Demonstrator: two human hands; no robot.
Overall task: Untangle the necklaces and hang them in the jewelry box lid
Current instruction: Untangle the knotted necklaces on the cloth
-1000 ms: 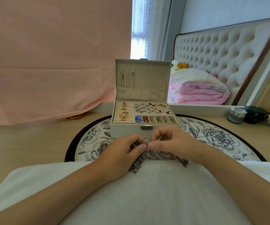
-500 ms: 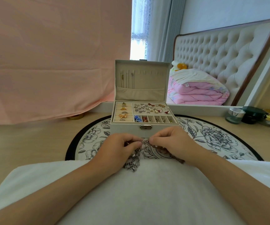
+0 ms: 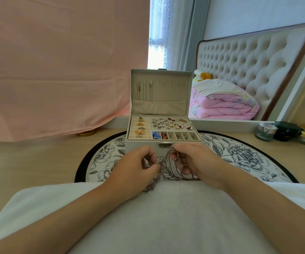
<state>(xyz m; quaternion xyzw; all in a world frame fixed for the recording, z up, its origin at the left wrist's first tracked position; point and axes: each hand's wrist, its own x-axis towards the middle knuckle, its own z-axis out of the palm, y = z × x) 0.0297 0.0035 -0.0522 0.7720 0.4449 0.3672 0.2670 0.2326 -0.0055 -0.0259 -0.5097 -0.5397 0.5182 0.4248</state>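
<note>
Frame centre: our left hand (image 3: 135,167) and right hand (image 3: 197,160), both in pinch grip on the tangled necklaces (image 3: 155,180)

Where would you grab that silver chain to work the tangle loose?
Likely the straight stretch of chain between the left hand and right hand, pinched from above. There it is pulled taut, while lower down it hangs bunched together.
</note>
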